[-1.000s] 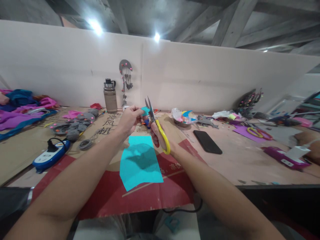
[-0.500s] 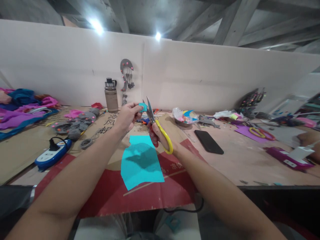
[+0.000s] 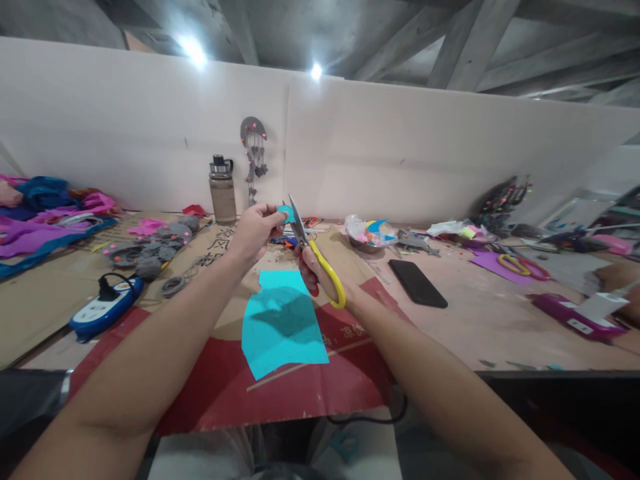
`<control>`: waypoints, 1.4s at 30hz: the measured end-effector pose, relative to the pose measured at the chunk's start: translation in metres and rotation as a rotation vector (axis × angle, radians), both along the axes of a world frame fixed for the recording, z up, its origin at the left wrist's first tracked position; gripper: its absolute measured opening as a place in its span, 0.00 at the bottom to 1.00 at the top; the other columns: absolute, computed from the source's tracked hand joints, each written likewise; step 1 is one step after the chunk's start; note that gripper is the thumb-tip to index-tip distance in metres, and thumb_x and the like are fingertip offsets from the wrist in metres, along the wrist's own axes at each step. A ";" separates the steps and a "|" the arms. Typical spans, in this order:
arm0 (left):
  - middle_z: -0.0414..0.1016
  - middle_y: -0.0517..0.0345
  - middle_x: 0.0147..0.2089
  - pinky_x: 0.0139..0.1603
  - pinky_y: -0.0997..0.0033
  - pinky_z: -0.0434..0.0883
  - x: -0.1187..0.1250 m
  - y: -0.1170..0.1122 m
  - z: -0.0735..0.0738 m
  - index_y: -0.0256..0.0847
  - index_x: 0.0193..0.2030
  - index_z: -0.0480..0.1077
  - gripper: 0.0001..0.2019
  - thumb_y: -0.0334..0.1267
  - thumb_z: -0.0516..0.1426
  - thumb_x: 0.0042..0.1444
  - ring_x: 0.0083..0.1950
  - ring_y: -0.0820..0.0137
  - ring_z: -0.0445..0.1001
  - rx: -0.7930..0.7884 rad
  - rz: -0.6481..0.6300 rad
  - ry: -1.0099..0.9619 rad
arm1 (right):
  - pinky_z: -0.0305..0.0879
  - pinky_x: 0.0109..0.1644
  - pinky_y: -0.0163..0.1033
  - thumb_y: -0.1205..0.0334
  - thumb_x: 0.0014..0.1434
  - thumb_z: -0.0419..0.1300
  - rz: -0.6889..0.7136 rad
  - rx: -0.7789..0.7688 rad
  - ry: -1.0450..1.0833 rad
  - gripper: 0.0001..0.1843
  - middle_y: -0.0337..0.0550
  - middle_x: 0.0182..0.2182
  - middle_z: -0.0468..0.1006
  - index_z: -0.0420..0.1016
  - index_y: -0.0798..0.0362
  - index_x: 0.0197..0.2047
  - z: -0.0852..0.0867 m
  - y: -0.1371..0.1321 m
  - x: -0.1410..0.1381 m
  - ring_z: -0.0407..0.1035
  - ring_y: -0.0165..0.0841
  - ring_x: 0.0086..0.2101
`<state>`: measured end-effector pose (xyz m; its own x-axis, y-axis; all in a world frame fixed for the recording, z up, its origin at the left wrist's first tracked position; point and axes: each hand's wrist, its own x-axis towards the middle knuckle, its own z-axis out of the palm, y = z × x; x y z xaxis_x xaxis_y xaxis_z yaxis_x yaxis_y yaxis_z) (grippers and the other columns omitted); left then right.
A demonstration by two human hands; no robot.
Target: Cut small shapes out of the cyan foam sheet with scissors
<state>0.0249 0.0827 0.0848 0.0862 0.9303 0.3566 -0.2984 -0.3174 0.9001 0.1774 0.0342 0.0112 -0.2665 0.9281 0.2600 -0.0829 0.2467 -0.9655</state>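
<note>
Between its thumb and fingers my left hand (image 3: 256, 232) pinches a small turquoise piece (image 3: 287, 213), felt or paper by its look. My right hand (image 3: 316, 268) grips scissors (image 3: 325, 267) with one yellow and one red handle loop. Their blades point up and away, parted slightly, right at the edge of the small piece. Below both hands a larger turquoise sheet (image 3: 285, 327) lies flat, with a notch cut at its upper left. The hands' shadow falls across it.
Cardboard (image 3: 220, 393) covers the table under the sheet. A bottle (image 3: 223, 193) stands at the back. To the right lie a black phone (image 3: 418, 283) and a purple power strip (image 3: 575, 319); a blue power strip (image 3: 107, 308) is left. Another person's hand (image 3: 623, 283) shows at far right.
The scissor blades have shifted slightly left, nearer the small turquoise piece, and the piece has turned a little in my left fingers. The large sheet has stayed put.
</note>
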 end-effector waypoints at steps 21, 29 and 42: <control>0.68 0.63 0.22 0.24 0.78 0.62 -0.002 0.005 -0.002 0.37 0.25 0.70 0.09 0.30 0.67 0.41 0.22 0.80 0.65 0.016 -0.005 0.026 | 0.48 0.16 0.29 0.27 0.56 0.61 -0.017 -0.059 0.011 0.32 0.28 0.23 0.58 0.64 0.49 0.41 0.000 -0.001 0.002 0.51 0.23 0.18; 0.69 0.62 0.22 0.23 0.77 0.62 -0.003 0.008 -0.004 0.37 0.25 0.71 0.07 0.30 0.66 0.43 0.22 0.79 0.65 0.032 -0.013 0.017 | 0.47 0.15 0.28 0.29 0.58 0.61 -0.053 -0.095 0.013 0.30 0.28 0.22 0.58 0.64 0.49 0.41 0.001 -0.002 0.000 0.51 0.22 0.18; 0.68 0.64 0.21 0.24 0.78 0.63 -0.001 0.002 -0.002 0.37 0.25 0.70 0.09 0.30 0.67 0.42 0.22 0.79 0.64 -0.001 -0.039 -0.010 | 0.48 0.15 0.28 0.27 0.54 0.63 -0.052 -0.093 0.041 0.33 0.27 0.21 0.57 0.64 0.49 0.40 0.002 -0.003 -0.001 0.49 0.21 0.17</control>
<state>0.0241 0.0851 0.0833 0.1186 0.9267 0.3566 -0.3196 -0.3044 0.8973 0.1761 0.0313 0.0134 -0.2079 0.9611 0.1819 -0.1119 0.1614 -0.9805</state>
